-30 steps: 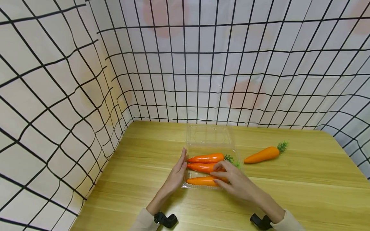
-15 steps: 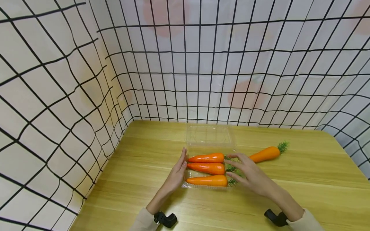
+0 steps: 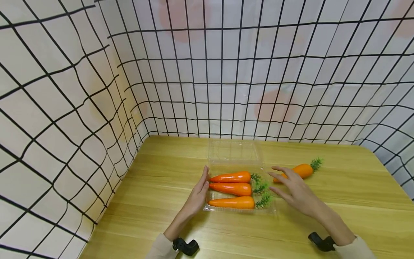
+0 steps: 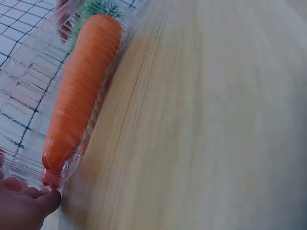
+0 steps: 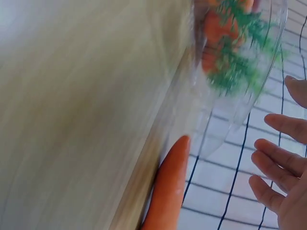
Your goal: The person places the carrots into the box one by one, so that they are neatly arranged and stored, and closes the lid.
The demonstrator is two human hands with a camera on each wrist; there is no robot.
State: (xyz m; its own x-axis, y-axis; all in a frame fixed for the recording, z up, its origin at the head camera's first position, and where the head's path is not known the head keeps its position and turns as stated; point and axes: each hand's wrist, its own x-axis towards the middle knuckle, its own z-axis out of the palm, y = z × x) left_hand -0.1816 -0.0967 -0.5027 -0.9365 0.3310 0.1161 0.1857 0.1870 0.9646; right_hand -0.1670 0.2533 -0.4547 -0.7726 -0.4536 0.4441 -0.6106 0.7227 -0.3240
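Observation:
A clear plastic clamshell box (image 3: 215,196) lies with its lid (image 3: 234,151) folded back. Inside it, three orange carrots with green tops lie side by side: a back one (image 3: 231,177), a middle one (image 3: 230,189) and a front one (image 3: 231,202). My left hand (image 3: 197,194) rests against the box's left end, fingers fairly straight; the left wrist view shows its fingertips (image 4: 50,202) at the box's rim. Over the table just right of the box is my right hand (image 3: 299,194), holding nothing, fingers spread. Behind it lies a loose carrot (image 3: 302,171), partly covered by the fingers.
The wood-patterned table (image 3: 145,172) carries the box and the loose carrot. A black wire grid (image 3: 223,82) backed with white sheeting rises along the back and both sides. Each wrist wears a black camera mount, such as the left one (image 3: 185,246).
My right hand has drawn away from the carrots in the box, moving right past their green tops toward the loose carrot. My left hand has stayed at the box's left end.

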